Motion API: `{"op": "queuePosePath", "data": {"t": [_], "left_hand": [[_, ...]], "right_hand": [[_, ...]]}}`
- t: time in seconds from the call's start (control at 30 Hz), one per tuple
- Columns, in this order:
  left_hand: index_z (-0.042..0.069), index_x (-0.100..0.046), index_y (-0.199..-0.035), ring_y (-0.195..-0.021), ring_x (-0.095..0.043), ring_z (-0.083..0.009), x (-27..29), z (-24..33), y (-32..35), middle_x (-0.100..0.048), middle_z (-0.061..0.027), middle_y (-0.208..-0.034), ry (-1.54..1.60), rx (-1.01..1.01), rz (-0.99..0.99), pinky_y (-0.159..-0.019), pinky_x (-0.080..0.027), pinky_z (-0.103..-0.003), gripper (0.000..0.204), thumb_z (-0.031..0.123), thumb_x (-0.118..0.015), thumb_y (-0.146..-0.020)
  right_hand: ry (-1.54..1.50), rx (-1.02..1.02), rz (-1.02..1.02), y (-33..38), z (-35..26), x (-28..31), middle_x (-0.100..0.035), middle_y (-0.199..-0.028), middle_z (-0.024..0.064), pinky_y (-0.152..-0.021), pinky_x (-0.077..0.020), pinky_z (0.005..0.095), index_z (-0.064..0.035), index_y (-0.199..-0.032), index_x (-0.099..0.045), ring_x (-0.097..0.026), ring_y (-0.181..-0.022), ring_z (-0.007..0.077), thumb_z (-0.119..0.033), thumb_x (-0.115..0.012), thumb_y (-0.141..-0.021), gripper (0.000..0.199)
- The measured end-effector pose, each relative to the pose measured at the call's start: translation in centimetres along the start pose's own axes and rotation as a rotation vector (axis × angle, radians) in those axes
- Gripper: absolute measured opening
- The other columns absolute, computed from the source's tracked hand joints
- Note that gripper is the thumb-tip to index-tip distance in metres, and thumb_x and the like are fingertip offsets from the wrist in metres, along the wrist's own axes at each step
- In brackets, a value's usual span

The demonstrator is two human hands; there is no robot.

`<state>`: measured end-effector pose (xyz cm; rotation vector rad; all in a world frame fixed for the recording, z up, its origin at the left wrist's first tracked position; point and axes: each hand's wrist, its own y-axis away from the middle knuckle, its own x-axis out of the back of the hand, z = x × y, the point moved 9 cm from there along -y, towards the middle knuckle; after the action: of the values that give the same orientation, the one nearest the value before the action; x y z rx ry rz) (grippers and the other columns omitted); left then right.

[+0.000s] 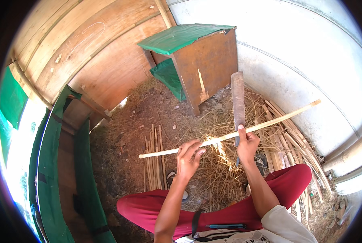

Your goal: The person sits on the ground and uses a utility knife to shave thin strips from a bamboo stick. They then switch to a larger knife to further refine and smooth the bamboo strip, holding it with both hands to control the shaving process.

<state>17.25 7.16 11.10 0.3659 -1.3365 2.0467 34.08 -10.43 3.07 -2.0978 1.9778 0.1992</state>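
Observation:
A long pale bamboo strip [276, 120] lies slantwise across in front of me, its right end higher. My left hand [187, 158] has its fingers curled over the strip left of the middle, thumb standing a little apart. In my right hand [248, 149] is a machete [238, 99], its broad worn blade pointing away from me and the dark handle end showing below the fist. The strip crosses the machete close to the right thumb, which presses there; the exact contact between blade and strip is hidden by the hand.
Split bamboo strips lie in a bundle [154, 156] at left and a larger pile [300, 146] at right. Shavings [213, 174] cover the ground between my feet. A wooden cabinet [207, 67] with green covering stands ahead; a green-covered frame [89, 178] is at left, a white wall [294, 52] at right.

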Motion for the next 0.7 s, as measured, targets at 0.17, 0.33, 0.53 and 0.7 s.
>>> {"op": "queuePosePath", "data": {"t": [0.17,0.33,0.53,0.7], "left_hand": [[0.002,-0.071,-0.088,-0.084,-0.068,-0.0266,-0.4,-1.5,1.2,-0.069,-0.0081,-0.1,0.048,0.028,0.073,-0.072,-0.056,-0.035,0.02,-0.012,-0.07,-0.074],[-0.001,-0.064,-0.086,-0.083,-0.069,-0.0229,-1.5,-2.2,0.8,-0.067,-0.0115,-0.093,0.111,0.177,0.057,-0.066,-0.057,-0.032,0.019,-0.018,-0.062,-0.077],[0.001,-0.061,-0.086,-0.085,-0.068,-0.0182,-0.1,-5.4,1.5,-0.068,-0.0113,-0.092,0.46,0.441,0.22,-0.075,-0.057,-0.033,0.014,-0.004,-0.052,-0.096],[0.001,-0.057,-0.121,-0.111,-0.059,-0.0299,4.7,-4.7,-1.2,-0.062,-0.0191,-0.116,0.17,0.383,0.301,-0.093,-0.049,-0.043,0.028,0.018,-0.058,-0.098]], "right_hand": [[-0.024,0.01,-0.019,0.5,-1.0,-0.6,-0.052,-0.052,0.0005,-0.041,-0.034,0.0256,-0.0002,-0.063,-0.062,-0.044,-0.042,0.0067,-0.03,-0.065,-0.097,0.045],[-0.041,0.014,-0.056,0.6,-1.0,-0.7,-0.055,-0.054,0.0015,-0.042,-0.0348,0.0256,0.0017,-0.069,-0.063,-0.047,-0.045,0.0066,-0.026,-0.065,-0.097,0.04],[-0.041,0.035,-0.03,0.3,-1.4,-0.4,-0.053,-0.053,-0.0002,-0.04,-0.0335,0.0249,0.0,-0.065,-0.062,-0.045,-0.043,0.0056,-0.027,-0.066,-0.096,0.041],[0.09,0.107,-0.044,0.2,-1.9,-0.3,-0.052,-0.05,-0.0009,-0.041,-0.0324,0.0269,0.0016,-0.065,-0.062,-0.044,-0.043,0.0057,-0.024,-0.068,-0.095,0.039]]}}
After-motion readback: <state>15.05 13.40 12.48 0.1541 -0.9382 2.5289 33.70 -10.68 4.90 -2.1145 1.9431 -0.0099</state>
